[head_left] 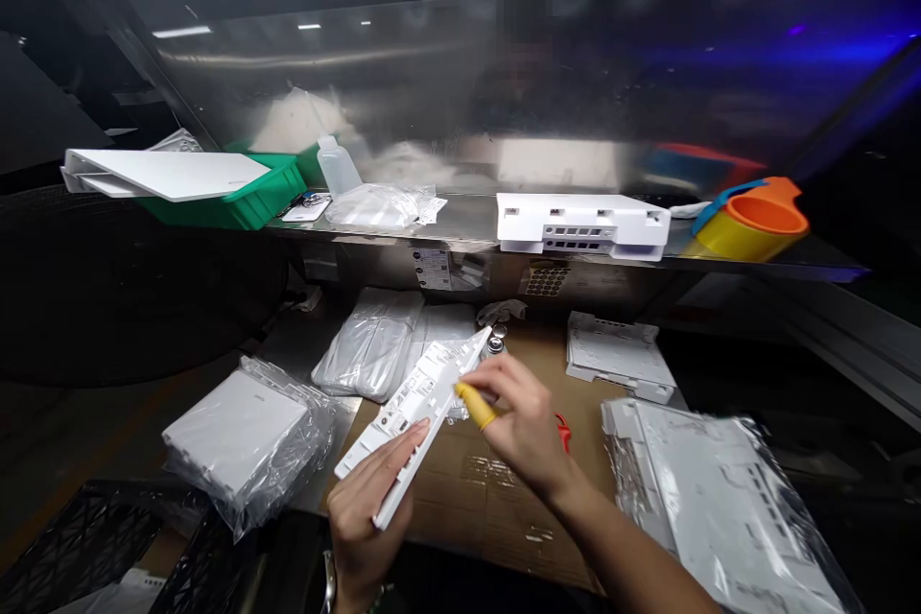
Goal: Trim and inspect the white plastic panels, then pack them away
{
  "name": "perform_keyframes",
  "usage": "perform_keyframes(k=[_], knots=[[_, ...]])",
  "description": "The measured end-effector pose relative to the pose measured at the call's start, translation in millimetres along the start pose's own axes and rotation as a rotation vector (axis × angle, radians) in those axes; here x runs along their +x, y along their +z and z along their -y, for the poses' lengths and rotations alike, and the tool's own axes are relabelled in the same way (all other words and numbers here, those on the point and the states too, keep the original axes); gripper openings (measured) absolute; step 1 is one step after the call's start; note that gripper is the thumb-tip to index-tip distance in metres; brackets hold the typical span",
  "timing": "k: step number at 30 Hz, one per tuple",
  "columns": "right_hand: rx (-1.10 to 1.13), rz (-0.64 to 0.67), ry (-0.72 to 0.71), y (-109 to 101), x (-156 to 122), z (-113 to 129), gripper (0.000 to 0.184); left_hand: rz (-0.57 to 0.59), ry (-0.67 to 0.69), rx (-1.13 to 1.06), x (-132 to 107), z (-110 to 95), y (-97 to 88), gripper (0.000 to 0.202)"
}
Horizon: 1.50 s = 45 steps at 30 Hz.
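Left hand (370, 504) is gripping a white panel (426, 390); right hand (524, 417) is sitting half-curled at its edge, can't tell if it's pinching.

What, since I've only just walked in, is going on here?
A person's left hand holds a white plastic panel tilted above brown cardboard, while the right hand, a yellow cover on one digit, is at the panel's long edge; its exact grip is hidden. White parts in clear bags lie on both sides.
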State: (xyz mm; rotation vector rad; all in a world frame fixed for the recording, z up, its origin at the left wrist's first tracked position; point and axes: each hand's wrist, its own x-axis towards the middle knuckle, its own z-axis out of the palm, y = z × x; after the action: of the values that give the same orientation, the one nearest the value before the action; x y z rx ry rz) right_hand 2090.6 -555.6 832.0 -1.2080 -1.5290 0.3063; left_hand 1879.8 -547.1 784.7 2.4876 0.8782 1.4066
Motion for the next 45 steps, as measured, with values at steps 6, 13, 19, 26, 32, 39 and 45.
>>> perform_keyframes(k=[6,13,19,26,32,39,45], knots=[[0.006,0.054,-0.033,2.2,-7.3,17.1,0.013,0.020,-0.021,0.001,-1.9,-1.0,-2.7,0.059],[-0.246,-0.180,0.009,-36.1,16.9,-10.6,0.011,0.028,-0.129,-0.119,4.1,-7.0,-17.8,0.051],[-0.258,-0.859,0.127,-115.9,19.7,-25.2,0.024,-0.011,-0.531,-0.448,29.4,-12.4,-46.2,0.017],[0.012,-0.783,0.255,-111.7,-4.3,11.5,0.036,0.052,-0.515,-0.467,37.5,-7.2,-59.1,0.019],[0.275,-0.406,0.305,-96.1,-10.1,31.4,0.025,0.142,-0.425,-0.450,40.9,-7.2,-61.8,0.020],[0.556,0.231,0.375,-39.1,-19.4,57.1,0.019,0.330,-0.108,-0.369,48.1,2.4,-64.6,0.023],[0.481,-0.203,0.283,-13.6,-34.0,48.3,0.012,-0.281,-0.537,-0.385,43.0,6.9,-49.1,0.099]])
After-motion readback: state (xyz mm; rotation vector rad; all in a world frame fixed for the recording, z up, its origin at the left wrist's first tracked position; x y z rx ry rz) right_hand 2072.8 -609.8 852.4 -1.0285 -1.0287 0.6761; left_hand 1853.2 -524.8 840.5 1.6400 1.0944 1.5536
